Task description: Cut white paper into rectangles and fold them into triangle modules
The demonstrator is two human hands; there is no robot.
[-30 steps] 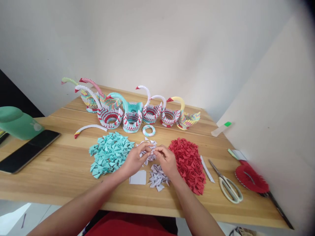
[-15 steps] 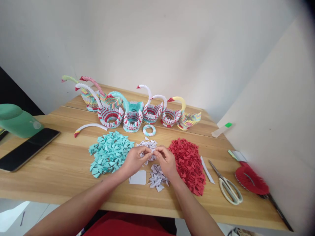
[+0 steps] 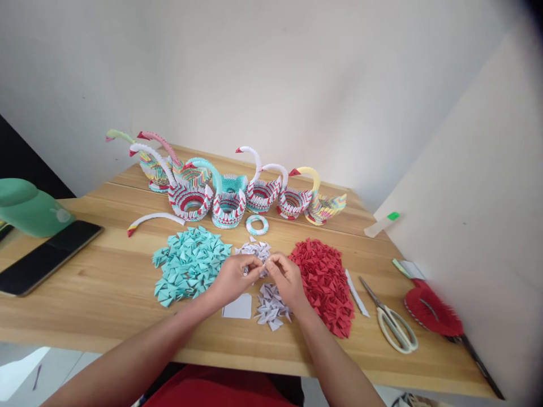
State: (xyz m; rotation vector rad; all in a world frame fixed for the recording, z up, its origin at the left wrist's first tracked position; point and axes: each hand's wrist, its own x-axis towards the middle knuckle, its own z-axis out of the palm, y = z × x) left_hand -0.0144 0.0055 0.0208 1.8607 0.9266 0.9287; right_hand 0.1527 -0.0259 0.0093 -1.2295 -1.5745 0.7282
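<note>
Fingertips of my left hand [image 3: 235, 277] and my right hand [image 3: 287, 278] meet in a pinch over the middle of the table. Both hold a small white paper piece [image 3: 265, 267], mostly hidden by the fingers. Behind them lies a pile of folded white paper pieces [image 3: 255, 249], and a second white pile [image 3: 270, 308] is just below my right hand. Turquoise folded pieces [image 3: 193, 263] are heaped beside my left hand, red ones [image 3: 324, 285] beside my right. A stack of flat white paper squares [image 3: 237, 307] lies below my left hand.
Several folded-paper swans [image 3: 190, 200] stand along the back, with a paper ring [image 3: 257, 225] and a loose white neck [image 3: 159, 217] before them. Scissors [image 3: 396, 328] and a red paper piece [image 3: 432, 311] lie right; a phone [image 3: 48, 257] and green object [image 3: 31, 208] left.
My fingertips have shifted slightly around the small white paper piece, the right hand a little higher. Everything on the table stays where it was.
</note>
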